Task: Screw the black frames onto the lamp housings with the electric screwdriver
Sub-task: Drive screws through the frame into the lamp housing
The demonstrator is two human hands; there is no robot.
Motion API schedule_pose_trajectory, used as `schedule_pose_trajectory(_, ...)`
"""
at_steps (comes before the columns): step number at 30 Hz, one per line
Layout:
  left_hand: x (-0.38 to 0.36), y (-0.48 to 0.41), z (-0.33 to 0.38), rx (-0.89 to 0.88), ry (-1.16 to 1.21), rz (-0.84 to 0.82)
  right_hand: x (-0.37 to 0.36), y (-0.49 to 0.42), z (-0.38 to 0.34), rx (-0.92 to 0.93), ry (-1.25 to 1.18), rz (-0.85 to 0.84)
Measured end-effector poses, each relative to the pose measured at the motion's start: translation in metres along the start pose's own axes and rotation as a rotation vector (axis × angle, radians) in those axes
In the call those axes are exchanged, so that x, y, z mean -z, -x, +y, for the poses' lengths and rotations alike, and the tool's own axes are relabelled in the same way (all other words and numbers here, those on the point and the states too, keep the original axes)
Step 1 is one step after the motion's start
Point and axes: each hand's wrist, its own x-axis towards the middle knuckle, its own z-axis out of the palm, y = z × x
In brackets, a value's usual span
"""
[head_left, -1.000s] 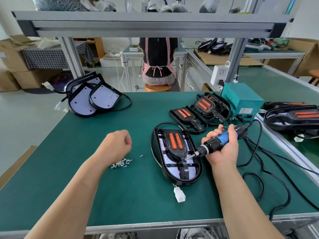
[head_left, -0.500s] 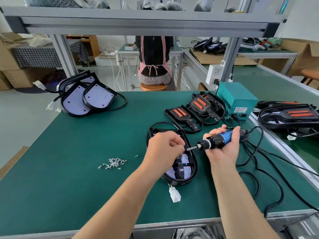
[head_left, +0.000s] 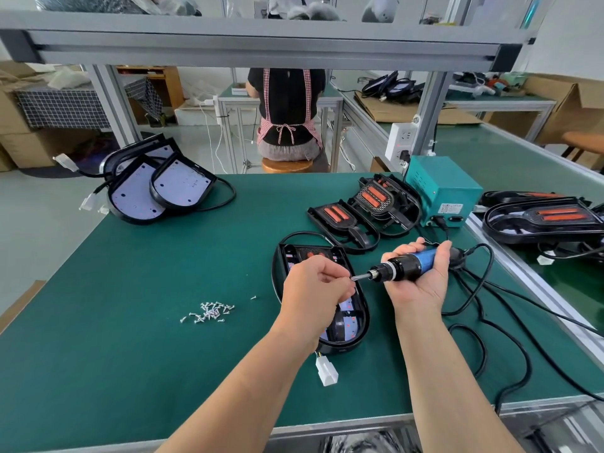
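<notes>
Your left hand (head_left: 313,286), away from the screw pile (head_left: 209,312) now, pinches a screw (head_left: 353,278) at the bit of the electric screwdriver (head_left: 402,269) (gripped by your right hand (head_left: 421,287)) — both above the lamp housing (head_left: 358,323).

Two hands (head_left: 313,286) (head_left: 418,286); one electric screwdriver (head_left: 405,268)
</notes>
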Motion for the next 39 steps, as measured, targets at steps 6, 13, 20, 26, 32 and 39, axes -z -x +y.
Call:
schedule_pose_trajectory(6, -0.003, 0.003, 0.001, -0.043, -0.095, 0.065, 0.001, 0.0, 0.002, -0.012, -0.016, -0.003)
schedule_pose_trajectory(13, -0.008, 0.012, 0.002, -0.192, -0.26, 0.153, -0.004, 0.004, 0.003, 0.022, 0.043, 0.035)
schedule_pose_trajectory(20, -0.006, 0.019, -0.005, -0.383, -0.291, 0.207, -0.014, 0.015, 0.008, 0.051, 0.072, 0.155)
schedule_pose_trajectory(26, 0.003, 0.016, 0.005, -0.471, -0.364, 0.174, -0.034, 0.031, 0.009, 0.101, 0.088, 0.166)
schedule_pose_trajectory(32, 0.029, 0.015, 0.008, -0.439, -0.252, 0.184, -0.06, 0.047, 0.014, 0.237, 0.227, 0.051)
schedule_pose_trajectory(39, 0.06, -0.034, -0.01, 0.121, -0.226, 0.271, -0.088, 0.059, 0.029, 0.416, 0.583, -0.235)
